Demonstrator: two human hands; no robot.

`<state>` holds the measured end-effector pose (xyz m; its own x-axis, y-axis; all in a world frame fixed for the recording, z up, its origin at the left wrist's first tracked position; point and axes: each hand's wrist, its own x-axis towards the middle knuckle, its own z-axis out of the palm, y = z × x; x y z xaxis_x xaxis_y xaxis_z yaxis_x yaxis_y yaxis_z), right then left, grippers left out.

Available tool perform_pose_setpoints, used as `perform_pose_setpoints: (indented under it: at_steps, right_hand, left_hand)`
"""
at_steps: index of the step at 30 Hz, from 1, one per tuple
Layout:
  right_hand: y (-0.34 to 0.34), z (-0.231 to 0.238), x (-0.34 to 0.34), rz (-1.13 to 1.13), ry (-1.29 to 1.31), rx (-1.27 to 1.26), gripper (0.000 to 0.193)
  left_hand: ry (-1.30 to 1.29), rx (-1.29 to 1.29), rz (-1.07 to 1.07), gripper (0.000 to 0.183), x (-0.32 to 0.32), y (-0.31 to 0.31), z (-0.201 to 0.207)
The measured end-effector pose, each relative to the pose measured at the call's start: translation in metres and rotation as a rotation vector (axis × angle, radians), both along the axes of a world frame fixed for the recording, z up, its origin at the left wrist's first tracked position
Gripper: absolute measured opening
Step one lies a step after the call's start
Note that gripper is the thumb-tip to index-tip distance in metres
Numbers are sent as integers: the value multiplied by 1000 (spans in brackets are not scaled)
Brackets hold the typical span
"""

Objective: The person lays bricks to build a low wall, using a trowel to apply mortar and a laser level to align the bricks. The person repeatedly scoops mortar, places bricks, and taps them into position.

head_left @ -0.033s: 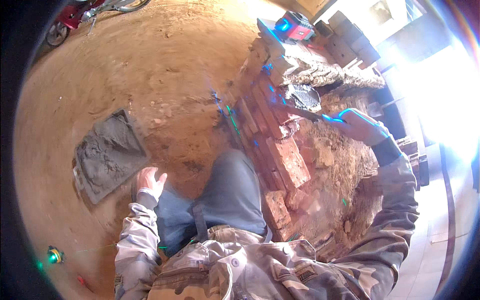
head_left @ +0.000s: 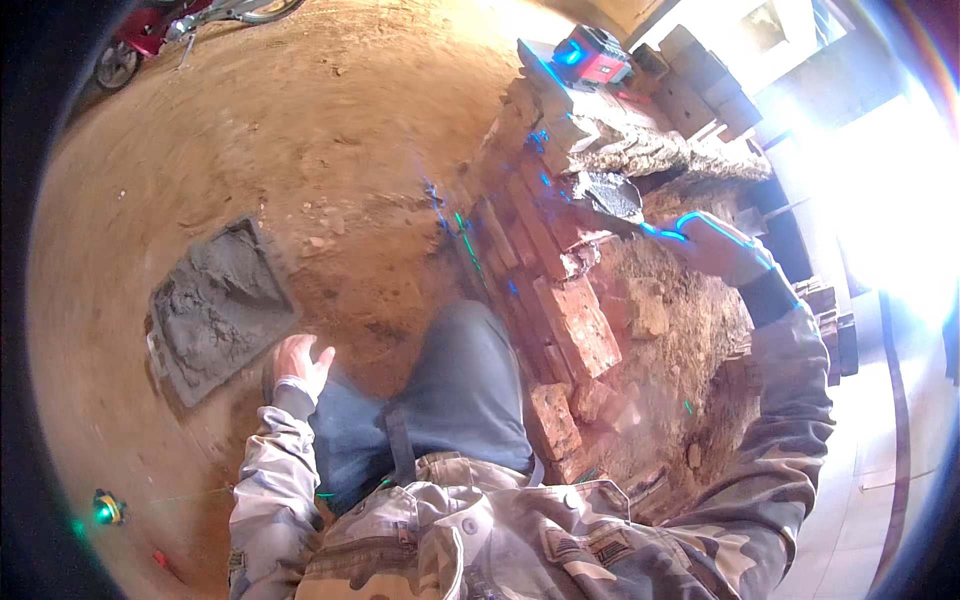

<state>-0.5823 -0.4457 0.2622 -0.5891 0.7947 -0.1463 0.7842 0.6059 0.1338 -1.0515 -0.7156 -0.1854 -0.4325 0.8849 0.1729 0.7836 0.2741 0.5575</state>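
Observation:
My right hand (head_left: 715, 248) is closed round the handle of a trowel (head_left: 605, 219). The blade reaches left over the low brick wall (head_left: 578, 320), beside a patch of wet grey mortar (head_left: 612, 194); whether it touches the mortar I cannot tell. Blue laser light falls across my fingers and the handle. My left hand (head_left: 298, 365) holds nothing and hangs by my left knee, thumb apart from the fingers. Close to it, on the ground, lies a shallow tray (head_left: 283, 300) of grey mortar.
A red and black laser level (head_left: 597, 58) stands on the wall's far end, with stacked bricks (head_left: 705, 80) to its right. A small green-lit device (head_left: 110, 508) is at the lower left. Part of a red motorbike (head_left: 135, 38) shows far left. Rough earth borders the wall's right side.
My right hand and forearm have shifted very slightly left with the trowel. My left hand stays where it was.

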Motion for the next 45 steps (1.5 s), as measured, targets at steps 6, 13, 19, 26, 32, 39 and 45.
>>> perform_pose_setpoints:
  at_steps: [6, 13, 19, 26, 32, 39, 45]
  right_hand:
    - [91, -32, -26, 876, -84, 336, 25]
    - [61, -48, -60, 311, 149, 85, 27]
    - [-18, -93, 10, -245, 757, 129, 25]
    - [7, -209, 73, -470, 1043, 337, 32]
    - [58, -263, 71, -378, 1007, 433, 25]
    - [19, -329, 125, -313, 1073, 286, 21]
    - [-8, -314, 156, -397, 1086, 226, 19]
  left_hand:
    - [12, -9, -9, 41, -4, -6, 1]
    - [32, -27, 7, 40, -6, -6, 0]
    - [35, -75, 34, 42, -11, -6, 0]
    - [20, -114, -10, 42, -3, 5, 2]
    - [76, -151, -31, 40, 16, 0, 28]
    - [133, -177, -75, 39, 31, -2, 52]
    - [152, -132, -161, 37, 34, 3, 41]
